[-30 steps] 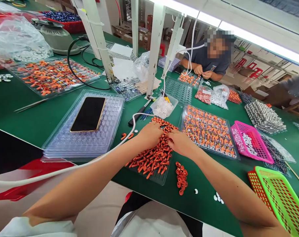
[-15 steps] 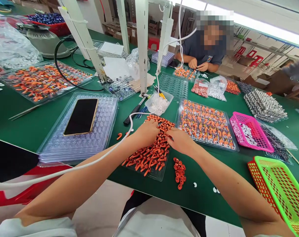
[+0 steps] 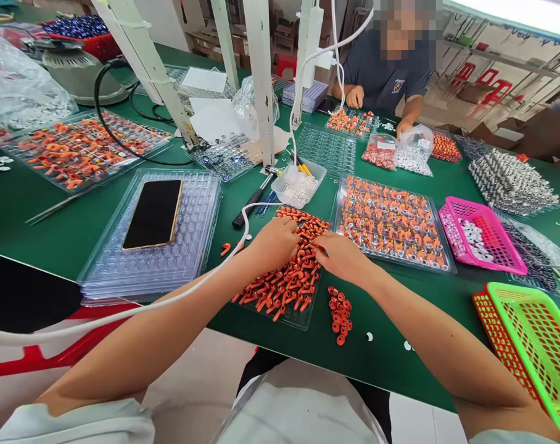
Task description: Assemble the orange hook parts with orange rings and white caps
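My left hand (image 3: 274,245) and my right hand (image 3: 341,256) lie palm down, close together, on a heap of small orange hooked plastic parts (image 3: 284,285) in a clear tray (image 3: 293,319) at the table's near edge. Fingers of both hands curl into the far part of the heap; I cannot see what they pinch. A small pile of orange rings (image 3: 339,314) lies on the green table (image 3: 53,234) just below my right wrist. Two loose orange parts (image 3: 225,248) lie left of my left hand.
A stack of clear blister trays (image 3: 194,240) with a black phone (image 3: 153,213) sits at left. A filled tray of orange parts (image 3: 391,223) is at right, then a pink basket (image 3: 483,237) and green basket (image 3: 539,345). A person (image 3: 386,68) works opposite. A white cable (image 3: 123,311) crosses my left arm.
The view has shifted a little. My hands stay on the orange heap with only small finger movements. The person opposite has moved one hand to the bags.
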Demonstrator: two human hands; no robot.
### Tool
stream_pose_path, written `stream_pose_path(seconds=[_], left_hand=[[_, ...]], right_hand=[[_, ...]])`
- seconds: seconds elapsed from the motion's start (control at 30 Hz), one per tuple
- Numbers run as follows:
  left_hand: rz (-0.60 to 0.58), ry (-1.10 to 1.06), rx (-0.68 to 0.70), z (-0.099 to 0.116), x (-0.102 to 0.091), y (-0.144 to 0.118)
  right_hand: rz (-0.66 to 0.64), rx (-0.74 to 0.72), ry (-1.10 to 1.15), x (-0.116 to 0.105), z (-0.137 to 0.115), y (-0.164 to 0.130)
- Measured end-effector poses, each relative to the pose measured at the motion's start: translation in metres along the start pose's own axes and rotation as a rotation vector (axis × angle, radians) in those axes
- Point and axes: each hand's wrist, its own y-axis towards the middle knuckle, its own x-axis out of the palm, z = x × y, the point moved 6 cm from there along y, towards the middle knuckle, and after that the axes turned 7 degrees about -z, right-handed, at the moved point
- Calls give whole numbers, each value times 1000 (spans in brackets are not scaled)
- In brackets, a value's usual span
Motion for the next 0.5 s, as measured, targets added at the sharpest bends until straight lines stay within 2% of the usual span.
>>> stream_pose_path(seconds=[0.13,0.27,0.4,0.5], left_hand=[[72,-138,-167,-11,-6,-4],[155,-276,-342,-24,-21,-18],[247,-468,-512,-34,-34,-46],[325,-641,-616,-34,-37,-74]], right_hand=[[18,-17,7,2,0,-1],[45,-39,-7,2,-5,0],[58,-94,-44,4,-19,8],[53,-127,-81,8,-28,18]])
